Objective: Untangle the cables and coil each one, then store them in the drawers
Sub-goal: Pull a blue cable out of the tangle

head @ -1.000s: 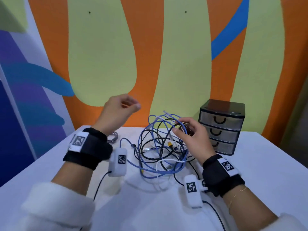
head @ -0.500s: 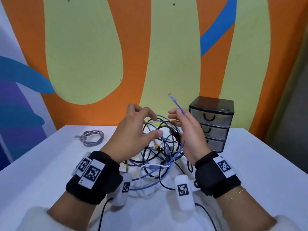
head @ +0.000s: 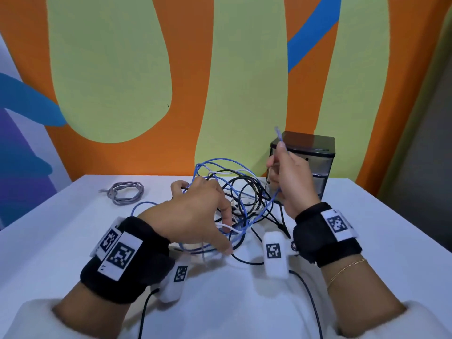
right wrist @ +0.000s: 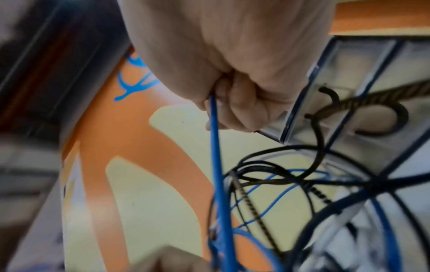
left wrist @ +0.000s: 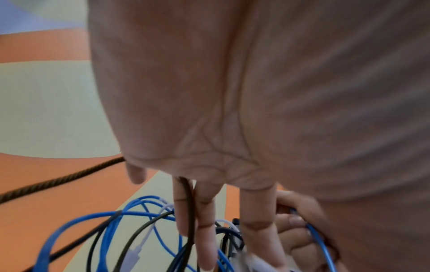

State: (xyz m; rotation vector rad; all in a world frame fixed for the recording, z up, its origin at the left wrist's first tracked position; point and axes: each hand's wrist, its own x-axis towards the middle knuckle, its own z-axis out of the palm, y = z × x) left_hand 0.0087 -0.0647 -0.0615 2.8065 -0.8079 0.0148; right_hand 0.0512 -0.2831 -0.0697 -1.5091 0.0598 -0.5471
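A tangle of blue, black and white cables [head: 234, 192] lies in the middle of the white table [head: 61, 241]. My left hand [head: 195, 211] reaches into the tangle with its fingers straight and spread. In the left wrist view a dark braided cable [left wrist: 189, 211] runs between two fingers [left wrist: 204, 230]. My right hand [head: 288, 177] grips the blue cable [right wrist: 216, 156] in a fist, raised in front of the drawer unit [head: 318, 152]. The cable's plug end [head: 277, 130] sticks up above the fist. All the drawers look closed.
A grey cable [head: 124, 193], coiled, lies on the table at the back left. The painted wall stands right behind the table. The table's right edge [head: 403, 216] is close to the drawer unit. Black wrist-camera leads trail toward me along the table.
My right hand has lifted the blue cable's end higher and to the right, in front of the drawers. My left hand has come down from the air into the tangle.
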